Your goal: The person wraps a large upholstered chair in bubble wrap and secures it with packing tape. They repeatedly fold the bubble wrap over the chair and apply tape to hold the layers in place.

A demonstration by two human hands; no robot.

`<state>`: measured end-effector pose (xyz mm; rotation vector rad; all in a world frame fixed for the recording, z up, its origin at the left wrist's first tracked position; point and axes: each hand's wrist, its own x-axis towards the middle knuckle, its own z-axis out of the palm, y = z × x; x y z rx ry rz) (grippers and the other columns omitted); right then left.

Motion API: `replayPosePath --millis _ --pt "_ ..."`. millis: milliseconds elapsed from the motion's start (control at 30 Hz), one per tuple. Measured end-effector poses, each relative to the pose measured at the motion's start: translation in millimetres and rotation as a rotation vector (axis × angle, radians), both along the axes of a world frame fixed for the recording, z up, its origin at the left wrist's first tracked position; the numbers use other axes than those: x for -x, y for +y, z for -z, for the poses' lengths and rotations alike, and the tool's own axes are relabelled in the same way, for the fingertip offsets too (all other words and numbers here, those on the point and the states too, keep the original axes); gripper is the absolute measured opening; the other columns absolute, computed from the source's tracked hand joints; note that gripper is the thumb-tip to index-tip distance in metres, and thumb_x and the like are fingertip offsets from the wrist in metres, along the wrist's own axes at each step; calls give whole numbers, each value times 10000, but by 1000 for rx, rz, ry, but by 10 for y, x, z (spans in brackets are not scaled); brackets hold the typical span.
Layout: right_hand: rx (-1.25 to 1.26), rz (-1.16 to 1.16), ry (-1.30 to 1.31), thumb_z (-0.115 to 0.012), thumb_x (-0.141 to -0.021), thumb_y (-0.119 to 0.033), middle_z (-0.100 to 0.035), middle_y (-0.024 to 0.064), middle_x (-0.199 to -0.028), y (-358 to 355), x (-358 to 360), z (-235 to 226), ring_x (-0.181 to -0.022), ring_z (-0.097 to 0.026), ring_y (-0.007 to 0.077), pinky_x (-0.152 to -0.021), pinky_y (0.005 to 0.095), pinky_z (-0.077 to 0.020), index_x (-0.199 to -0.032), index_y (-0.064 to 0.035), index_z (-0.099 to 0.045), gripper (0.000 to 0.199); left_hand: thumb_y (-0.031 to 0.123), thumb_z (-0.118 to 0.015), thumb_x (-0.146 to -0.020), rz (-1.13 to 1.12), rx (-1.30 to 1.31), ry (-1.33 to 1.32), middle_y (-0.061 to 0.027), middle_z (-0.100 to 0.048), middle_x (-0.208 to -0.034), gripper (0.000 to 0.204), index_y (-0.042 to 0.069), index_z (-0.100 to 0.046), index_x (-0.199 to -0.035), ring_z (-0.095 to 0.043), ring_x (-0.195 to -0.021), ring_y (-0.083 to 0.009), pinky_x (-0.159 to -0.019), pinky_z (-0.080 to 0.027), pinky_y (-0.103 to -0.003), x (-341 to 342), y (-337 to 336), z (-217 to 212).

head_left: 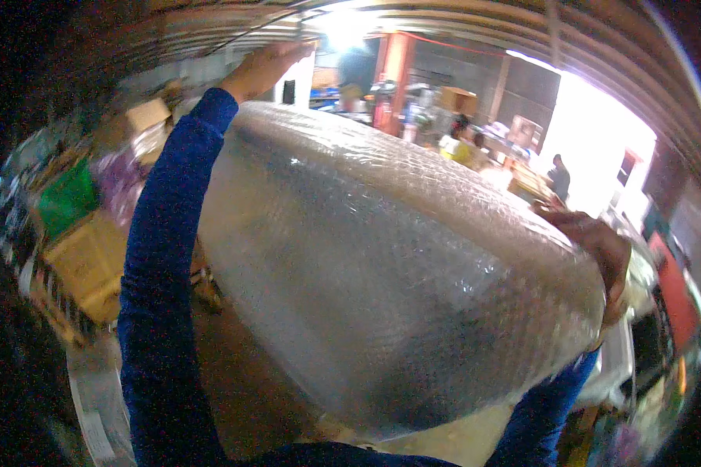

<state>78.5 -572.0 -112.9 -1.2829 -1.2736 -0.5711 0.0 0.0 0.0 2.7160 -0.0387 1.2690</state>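
Note:
A large, bulky roll of clear bubble wrap fills the middle of the view, slanting down from upper left to lower right. My right hand grips its right end, with the fingers bent over the upper edge. Beyond the upper left end of the roll, my left hand is raised with its fingers stretched out toward the right. Background shows between that palm and the wrap, while the wrist lies close against the roll's end. Both forearms are in blue sleeves, and the roll lies between them.
Cardboard boxes, a green piece and purple wrapping are piled on the left. An orange-red post stands behind. Farther back, people are near cluttered tables and a bright opening. A red panel leans at right.

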Motion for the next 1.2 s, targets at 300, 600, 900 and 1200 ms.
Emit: replayPosePath --millis 300,600,900,1200 --pt "1066 668 85 -491 -1011 -593 -697 144 -1177 1068 1102 -1113 -1064 -638 231 -948 340 -495 -1229 -7 -679 653 582 -423 -1013 280 -126 672 -117 -649 -1334 653 40 -606 -1328 -596 -1171 -232 -1014 -431 -409 -758 262 223" --pt "1173 908 10 -432 -1065 -430 -579 131 -1444 1103 2030 -941 -1329 -533 263 -1147 353 -372 -1408 -73 -595 521 413 -305 -1053 223 -398 564 -227 -607 -1376 559 -16 -607 -1245 -606 -1233 -352 -1061 -416 -495 239 -95 131" --pt "1175 1126 -10 -582 -988 -436 -640 204 -1266 1369 3841 -738 -1166 -612 367 -1007 440 -465 -1296 -36 -604 505 271 -416 -1053 65 -587 293 -249 -648 -1212 372 3 -579 -1253 -637 -1142 -397 -1005 -489 -478 2184 93 530" --pt "1029 1087 -326 -696 -797 -652 -644 191 -1152 1472 5885 215 -1054 -616 385 -951 509 -449 -1288 16 -568 838 178 -462 -1013 136 147 -514 -181 -586 -1413 362 27 -640 -1290 -515 -1341 -332 -1174 -329 -416 4735 477 1856"
